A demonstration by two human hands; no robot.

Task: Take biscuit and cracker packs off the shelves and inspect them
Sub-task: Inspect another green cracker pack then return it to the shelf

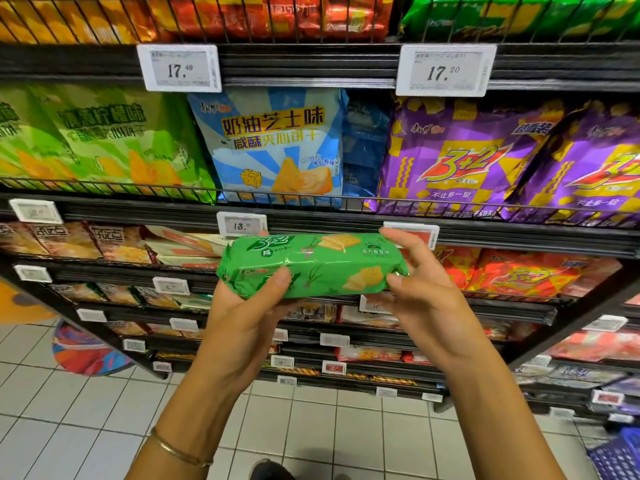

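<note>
Both hands grip the green cracker pack (311, 265) off the shelves (311, 69): left hand (249, 306) cradling at seven o'clock, right hand (419, 282) pinching at three, label up, likely for reading.

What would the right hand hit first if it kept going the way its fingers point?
Probably the red-and-white price tag on the black shelf rail, just behind the fingers of the right hand, though depth is unclear. It grips the green plastic biscuit pack.
</note>
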